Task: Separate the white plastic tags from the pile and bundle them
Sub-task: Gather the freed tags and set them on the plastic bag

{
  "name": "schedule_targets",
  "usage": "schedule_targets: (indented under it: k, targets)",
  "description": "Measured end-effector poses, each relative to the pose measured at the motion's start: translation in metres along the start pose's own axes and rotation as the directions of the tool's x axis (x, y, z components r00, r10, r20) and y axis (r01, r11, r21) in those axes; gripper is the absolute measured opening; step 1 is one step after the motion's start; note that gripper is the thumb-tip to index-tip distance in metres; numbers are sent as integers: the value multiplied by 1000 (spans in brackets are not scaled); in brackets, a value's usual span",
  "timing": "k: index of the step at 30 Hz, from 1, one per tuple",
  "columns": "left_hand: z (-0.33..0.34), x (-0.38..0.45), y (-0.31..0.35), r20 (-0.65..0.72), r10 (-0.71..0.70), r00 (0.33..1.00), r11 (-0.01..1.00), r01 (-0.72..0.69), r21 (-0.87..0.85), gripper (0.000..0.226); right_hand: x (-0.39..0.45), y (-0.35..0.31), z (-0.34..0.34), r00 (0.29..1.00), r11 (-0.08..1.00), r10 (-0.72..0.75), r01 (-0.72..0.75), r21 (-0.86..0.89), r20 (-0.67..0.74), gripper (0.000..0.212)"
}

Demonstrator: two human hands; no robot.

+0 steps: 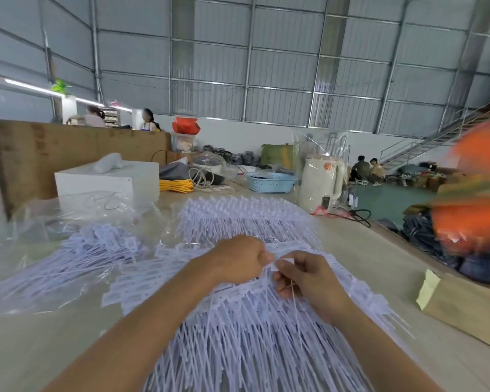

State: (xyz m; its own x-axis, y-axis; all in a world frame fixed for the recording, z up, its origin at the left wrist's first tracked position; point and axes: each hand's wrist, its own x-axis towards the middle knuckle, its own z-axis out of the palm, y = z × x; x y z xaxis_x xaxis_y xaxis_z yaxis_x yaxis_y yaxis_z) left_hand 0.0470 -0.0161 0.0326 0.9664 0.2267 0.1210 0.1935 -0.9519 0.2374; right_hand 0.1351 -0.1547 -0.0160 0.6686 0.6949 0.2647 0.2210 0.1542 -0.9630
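A wide pile of white plastic tags (238, 343) covers the table in front of me, their flat heads in rows and thin tails pointing toward me. My left hand (238, 260) and my right hand (303, 274) meet above the pile's middle. Both pinch the head of one white tag (282, 263) between thumb and fingers, and its thin tail hangs down past my right fingers. A second spread of tags (246, 219) lies farther back. A loose heap of tags (77, 258) lies to the left on clear plastic.
Crumpled clear plastic bags (68, 213) sit at the back left before a white box (108, 178). A white kettle (321, 182), blue basket (270, 182) and yellow cord (176, 185) stand behind. A brown cardboard piece (470, 309) lies at right, beside a person in orange (475, 193).
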Motion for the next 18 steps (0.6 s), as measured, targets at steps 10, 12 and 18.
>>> schedule_targets:
  k: [10, 12, 18]
  targets:
    - [22, 4, 0, -62, -96, 994, 948, 72, -309, 45, 2, 10, -10, 986, 971, -139, 154, -180, 94, 18]
    - [19, 3, 4, -44, -121, 992, 944, 101, -314, 45, 4, 14, -9, 980, 960, -190, 197, -199, 55, 18]
    - [8, 3, 6, 58, -170, 984, 881, 178, -439, 46, 6, 15, -3, 915, 840, -403, 368, -398, -3, 38]
